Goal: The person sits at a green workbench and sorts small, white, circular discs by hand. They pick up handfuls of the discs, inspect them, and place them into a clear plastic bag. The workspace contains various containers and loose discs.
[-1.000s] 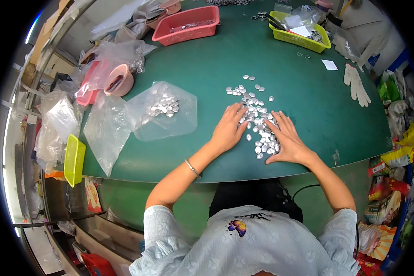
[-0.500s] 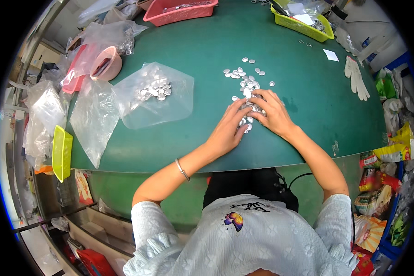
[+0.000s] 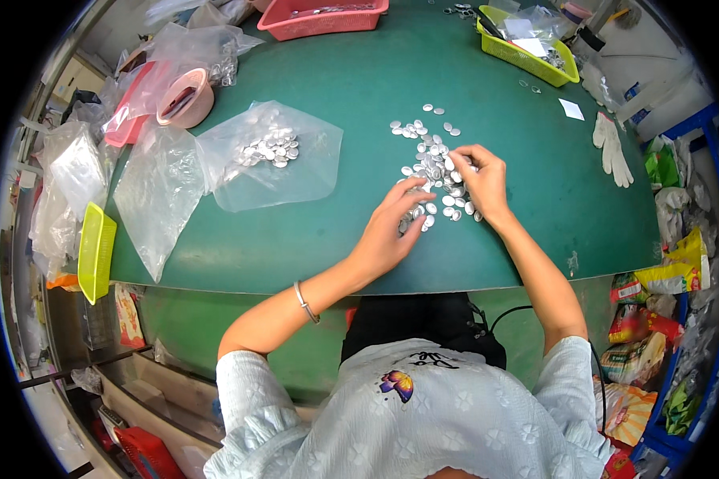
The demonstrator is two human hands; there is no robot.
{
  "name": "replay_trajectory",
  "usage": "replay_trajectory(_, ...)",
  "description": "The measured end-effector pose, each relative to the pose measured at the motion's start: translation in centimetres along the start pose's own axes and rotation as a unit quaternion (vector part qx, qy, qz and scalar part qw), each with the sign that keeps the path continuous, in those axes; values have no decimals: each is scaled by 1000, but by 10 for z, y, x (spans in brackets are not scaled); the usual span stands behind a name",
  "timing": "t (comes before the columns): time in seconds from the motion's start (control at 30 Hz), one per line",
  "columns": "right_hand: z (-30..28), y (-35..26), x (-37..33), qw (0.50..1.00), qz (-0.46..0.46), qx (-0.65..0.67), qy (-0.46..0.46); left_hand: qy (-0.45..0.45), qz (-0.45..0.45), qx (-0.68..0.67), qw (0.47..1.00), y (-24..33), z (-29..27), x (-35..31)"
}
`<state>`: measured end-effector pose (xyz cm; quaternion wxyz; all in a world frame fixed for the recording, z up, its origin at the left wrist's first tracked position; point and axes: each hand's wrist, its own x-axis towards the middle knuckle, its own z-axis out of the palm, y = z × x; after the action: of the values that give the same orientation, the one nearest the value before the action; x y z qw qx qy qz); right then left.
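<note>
A loose pile of small silver oval discs (image 3: 433,164) lies spread on the green table in front of me. My left hand (image 3: 387,230) curves over the near left edge of the pile, fingers apart, fingertips among the discs. At the pile's right side, my right hand (image 3: 485,182) has thumb and forefinger brought together at a silver disc; its other fingers are bent, and the palm side is hidden. More silver discs (image 3: 280,152) lie in and at the mouth of a clear plastic bag (image 3: 311,180) to the left.
An empty-looking clear bag (image 3: 164,199), a pink bowl (image 3: 188,100) and a yellow-green basket (image 3: 96,251) are on the left. A pink basket (image 3: 323,24) stands at the back, a yellow-green basket (image 3: 527,60) at back right. White gloves (image 3: 613,152) lie at the right edge.
My hands have moved apart: the right slid right and its fingers drew together, the left stayed at the near left. The discs between them are spread wider, with more showing.
</note>
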<state>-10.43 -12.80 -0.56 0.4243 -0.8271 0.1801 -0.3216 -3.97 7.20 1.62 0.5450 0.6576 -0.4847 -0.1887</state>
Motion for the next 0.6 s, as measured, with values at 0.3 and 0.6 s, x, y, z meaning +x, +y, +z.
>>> replay_trajectory(0.3,-4,-4,27,563,425,709,-9,130,-46,-257,957,-9,32,61)
replay_trajectory(0.6,5,-19,25,422,436,793,61,184,11,-163,969,-17,36,67)
